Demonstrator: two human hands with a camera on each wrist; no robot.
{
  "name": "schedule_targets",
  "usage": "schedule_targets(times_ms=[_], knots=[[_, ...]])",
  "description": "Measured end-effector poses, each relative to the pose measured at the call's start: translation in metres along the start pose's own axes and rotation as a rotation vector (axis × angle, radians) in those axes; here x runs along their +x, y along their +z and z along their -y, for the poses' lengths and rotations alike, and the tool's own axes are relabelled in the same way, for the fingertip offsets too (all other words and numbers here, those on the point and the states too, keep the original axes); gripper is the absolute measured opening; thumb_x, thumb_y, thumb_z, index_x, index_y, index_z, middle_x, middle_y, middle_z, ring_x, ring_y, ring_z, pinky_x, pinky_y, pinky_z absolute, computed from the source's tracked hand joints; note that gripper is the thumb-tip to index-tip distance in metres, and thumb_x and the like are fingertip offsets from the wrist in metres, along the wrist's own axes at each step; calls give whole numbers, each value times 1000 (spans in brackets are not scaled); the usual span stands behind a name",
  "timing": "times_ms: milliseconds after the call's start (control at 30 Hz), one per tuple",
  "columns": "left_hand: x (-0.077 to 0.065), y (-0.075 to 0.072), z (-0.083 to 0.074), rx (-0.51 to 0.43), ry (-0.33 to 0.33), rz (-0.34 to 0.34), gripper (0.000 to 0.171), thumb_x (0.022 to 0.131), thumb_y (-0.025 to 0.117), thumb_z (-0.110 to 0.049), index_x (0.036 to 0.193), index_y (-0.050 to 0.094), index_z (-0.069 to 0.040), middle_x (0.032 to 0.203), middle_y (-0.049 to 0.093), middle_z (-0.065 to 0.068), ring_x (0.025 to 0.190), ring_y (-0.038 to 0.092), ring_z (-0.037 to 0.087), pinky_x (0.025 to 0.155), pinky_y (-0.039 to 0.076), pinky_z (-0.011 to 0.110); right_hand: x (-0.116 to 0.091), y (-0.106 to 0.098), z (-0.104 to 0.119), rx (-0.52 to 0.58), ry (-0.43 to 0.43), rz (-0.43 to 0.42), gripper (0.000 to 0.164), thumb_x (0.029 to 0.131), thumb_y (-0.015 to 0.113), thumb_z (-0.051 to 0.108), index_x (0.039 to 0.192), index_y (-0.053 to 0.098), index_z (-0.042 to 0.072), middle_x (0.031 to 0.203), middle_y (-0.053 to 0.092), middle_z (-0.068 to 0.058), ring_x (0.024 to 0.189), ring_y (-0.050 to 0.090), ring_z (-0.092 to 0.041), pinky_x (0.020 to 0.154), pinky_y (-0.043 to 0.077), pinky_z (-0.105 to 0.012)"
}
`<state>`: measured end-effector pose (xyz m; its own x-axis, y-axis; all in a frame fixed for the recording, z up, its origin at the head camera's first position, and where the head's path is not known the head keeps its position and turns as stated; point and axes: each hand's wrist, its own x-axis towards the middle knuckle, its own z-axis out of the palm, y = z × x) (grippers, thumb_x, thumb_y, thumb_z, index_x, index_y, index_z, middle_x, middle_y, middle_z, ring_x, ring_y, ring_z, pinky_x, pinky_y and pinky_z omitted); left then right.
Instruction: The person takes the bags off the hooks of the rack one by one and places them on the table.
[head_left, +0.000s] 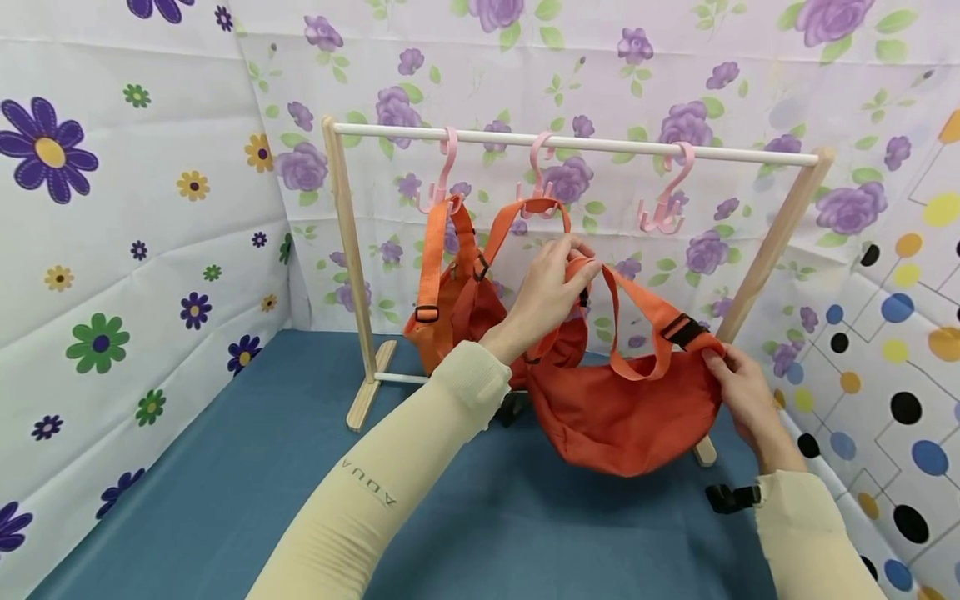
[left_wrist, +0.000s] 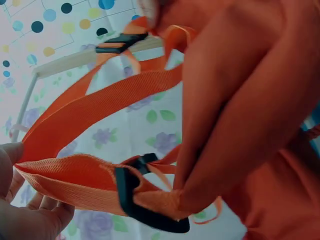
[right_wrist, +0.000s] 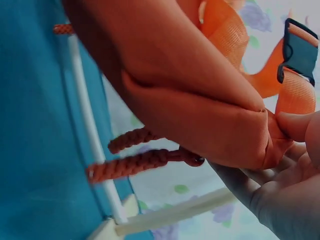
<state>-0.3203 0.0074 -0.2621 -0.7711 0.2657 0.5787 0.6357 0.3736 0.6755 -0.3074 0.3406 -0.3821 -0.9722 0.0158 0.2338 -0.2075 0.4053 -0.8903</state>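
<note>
Farthest left, well out from the left hand, stands a wooden post [head_left: 348, 250] of the rack, its foot on the blue counter [head_left: 225, 467]. Nearer, still left of that hand, an orange bag [head_left: 441, 346] hangs by its strap from the left pink hook [head_left: 446, 167]. Just beside the left hand, partly behind its forearm, a second bag [head_left: 476, 310] hangs from the middle hook [head_left: 537, 158], above the hand. The left hand [head_left: 549, 279] pinches an orange strap [left_wrist: 115, 102] between thumb and fingers. That strap belongs to the red-orange bag [head_left: 630, 417] stretched between both hands, raised over the counter. Above it, between the hands, the right hook [head_left: 662, 218] hangs bare on the white bar [head_left: 600, 146]. The right hand [head_left: 742, 392] grips the bag's end, thumb on top and fingers underneath; a black buckle [head_left: 684, 331] sits just above and left of it, and braided cords [right_wrist: 127, 166] dangle beneath the bag.
</note>
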Motion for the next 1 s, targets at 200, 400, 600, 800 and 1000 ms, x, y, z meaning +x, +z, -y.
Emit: schedule_targets(times_ms=[200, 400, 600, 800, 1000], knots=[[-14, 4, 15, -39, 3, -4, 22, 109, 57, -29, 122, 61, -13, 114, 58, 5, 103, 55, 17, 86, 49, 30, -4, -16, 15, -16, -14, -57, 26, 110, 50, 37, 124, 64, 19, 96, 62, 21, 86, 58, -2, 72, 51, -15], [-24, 10, 27, -31, -15, 22, 23, 109, 57, -29, 125, 60, -13, 117, 59, 5, 108, 55, 17, 90, 48, 30, -5, -29, 24, 52, -16, -80, 14, 110, 52, 33, 117, 65, 33, 100, 62, 23, 90, 59, 2, 74, 51, -11], [-34, 15, 34, -41, -38, 43, 20, 109, 59, -26, 123, 60, -11, 115, 59, 4, 105, 56, 17, 89, 48, 30, -7, -36, 38, 204, -27, -102, 13, 108, 57, 28, 110, 69, 34, 97, 68, 19, 85, 64, 2, 71, 53, -11], [-42, 19, 44, -43, -64, 60, 20, 109, 57, -25, 124, 60, -12, 120, 60, 5, 109, 57, 18, 93, 50, 30, -9, -38, 54, 200, -22, -116, 14, 107, 59, 31, 114, 71, 29, 102, 66, 17, 88, 64, 1, 72, 54, -11], [-50, 26, 55, -76, -102, 90, 20, 110, 55, -23, 127, 58, -12, 125, 59, 6, 117, 58, 21, 99, 49, 35, -12, -39, 67, 145, 4, -124, 17, 105, 60, 37, 116, 70, 29, 107, 61, 14, 88, 62, 1, 70, 54, -12]])
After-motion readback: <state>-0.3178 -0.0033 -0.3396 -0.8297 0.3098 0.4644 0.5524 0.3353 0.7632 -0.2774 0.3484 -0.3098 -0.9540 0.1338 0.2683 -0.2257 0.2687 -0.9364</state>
